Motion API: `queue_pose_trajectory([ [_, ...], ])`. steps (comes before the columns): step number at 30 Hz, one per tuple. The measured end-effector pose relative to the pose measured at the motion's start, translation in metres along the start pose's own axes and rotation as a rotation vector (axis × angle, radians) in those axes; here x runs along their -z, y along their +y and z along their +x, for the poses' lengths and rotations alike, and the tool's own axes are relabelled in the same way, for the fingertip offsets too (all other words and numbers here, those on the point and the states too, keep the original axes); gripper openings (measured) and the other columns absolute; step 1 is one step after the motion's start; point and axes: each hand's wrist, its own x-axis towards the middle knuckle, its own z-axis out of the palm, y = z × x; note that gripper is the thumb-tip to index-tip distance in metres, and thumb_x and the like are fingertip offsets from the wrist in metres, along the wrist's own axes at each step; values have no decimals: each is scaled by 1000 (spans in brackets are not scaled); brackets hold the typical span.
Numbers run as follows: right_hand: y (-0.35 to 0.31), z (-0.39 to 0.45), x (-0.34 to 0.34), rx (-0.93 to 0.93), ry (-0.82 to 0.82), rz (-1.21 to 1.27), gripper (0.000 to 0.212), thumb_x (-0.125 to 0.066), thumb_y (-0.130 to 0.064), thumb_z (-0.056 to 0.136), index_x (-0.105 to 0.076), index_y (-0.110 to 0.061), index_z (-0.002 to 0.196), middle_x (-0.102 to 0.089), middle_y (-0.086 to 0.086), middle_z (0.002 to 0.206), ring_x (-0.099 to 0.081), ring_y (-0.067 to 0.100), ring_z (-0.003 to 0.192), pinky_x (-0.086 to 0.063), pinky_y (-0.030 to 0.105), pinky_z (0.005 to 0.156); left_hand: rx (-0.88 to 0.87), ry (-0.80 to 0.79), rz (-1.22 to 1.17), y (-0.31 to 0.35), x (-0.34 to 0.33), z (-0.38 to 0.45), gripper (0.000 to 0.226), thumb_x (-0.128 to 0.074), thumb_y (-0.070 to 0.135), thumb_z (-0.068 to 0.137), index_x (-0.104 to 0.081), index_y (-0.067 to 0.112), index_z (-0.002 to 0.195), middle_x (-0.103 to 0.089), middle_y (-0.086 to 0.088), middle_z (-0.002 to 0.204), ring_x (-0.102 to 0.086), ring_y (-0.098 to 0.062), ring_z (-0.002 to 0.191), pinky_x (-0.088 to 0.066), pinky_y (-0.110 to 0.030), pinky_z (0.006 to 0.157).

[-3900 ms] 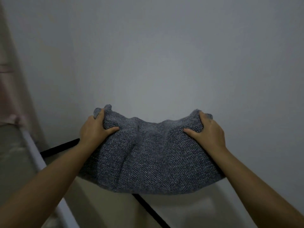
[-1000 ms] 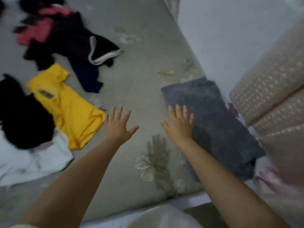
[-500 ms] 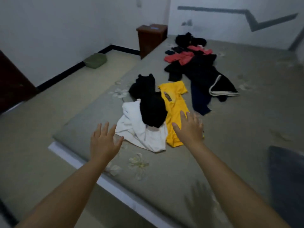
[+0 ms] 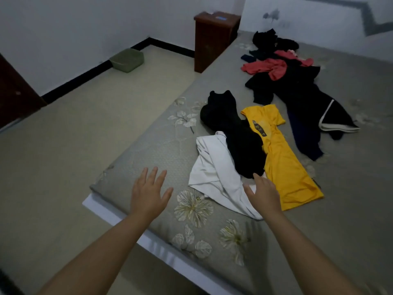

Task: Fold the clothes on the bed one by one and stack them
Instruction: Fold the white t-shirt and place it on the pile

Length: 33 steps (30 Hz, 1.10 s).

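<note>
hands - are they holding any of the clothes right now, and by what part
Nothing is held. Both hands are open with fingers spread: the left hand over the bed, the right hand over the white garment.

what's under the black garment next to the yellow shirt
The black garment lies across the upper part of the white garment and overlaps the yellow shirt's left edge. How far either one runs beneath it is covered and cannot be seen.
</note>
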Motion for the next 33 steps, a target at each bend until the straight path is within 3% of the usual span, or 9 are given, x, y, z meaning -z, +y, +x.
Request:
queue_pose_trajectory([
  [5,-4,49,-57,-104,-118,92,63,-46,-45,91,-28,-11,142,-43,13,139,-40,30,125,-37,37,94,-110,-121,12,-7,-43,70,96,2,66,63,-25,23,144,-18,-4,153,-5,-24,143,-10,-41,113],
  [11,4,72,-136,-362,-150,212,89,-57,-56,80,-19,-9,145,-37,15,143,-34,28,131,-29,39,105,-245,-408,37,1,-118,142,109,11,80,58,-17,23,146,-17,-8,153,-9,-27,142,-10,-39,114],
  [14,9,74,-155,-514,-53,325,100,-61,-61,71,-19,-7,144,-46,17,133,-41,32,124,-25,45,106,-266,-425,-165,17,-152,156,84,-21,79,74,-20,28,142,-27,-27,145,-30,-46,130,-29,-54,103],
  [16,15,80,-162,-562,27,344,104,-50,-69,61,-29,-5,141,-55,17,119,-48,34,113,-29,48,103,-193,-413,-324,28,-168,162,79,-56,58,77,-7,41,137,-9,-26,150,-22,-45,134,-30,-54,104],
  [19,26,83,-178,-485,119,282,57,-50,-53,71,-68,-3,89,-62,16,76,-60,35,75,-42,39,75,-77,-448,-268,45,-189,168,95,-65,47,76,-2,36,145,2,-20,151,-15,-37,137,-26,-45,108],
  [21,29,83,-177,-452,180,319,44,-49,-37,78,-59,0,57,-54,15,59,-56,28,61,-30,29,60,-13,-425,-285,51,-196,172,86,-60,46,81,-7,28,146,-20,-23,143,-31,-35,127,-34,-41,99],
  [25,19,79,-150,-516,326,538,28,-48,-17,94,-44,-8,68,-42,-1,61,-43,20,65,-19,26,57,-42,-441,-365,38,-188,186,57,-47,34,92,-26,22,144,-51,-22,124,-50,-33,110,-38,-34,83],
  [29,5,72,-99,-500,465,552,28,-37,-32,88,-37,-6,77,-32,-7,60,-36,17,59,-17,29,56,-241,-318,-352,14,-137,206,36,-48,22,94,-53,12,128,-60,-17,121,-52,-32,109,-37,-34,81],
  [33,-29,71,-31,-433,569,459,47,-35,-41,84,-51,2,94,-55,18,75,-51,35,73,-20,31,57,-370,-149,-355,-6,-59,243,32,-48,24,94,-61,5,116,-63,-19,113,-55,-35,104,-38,-37,78],
])
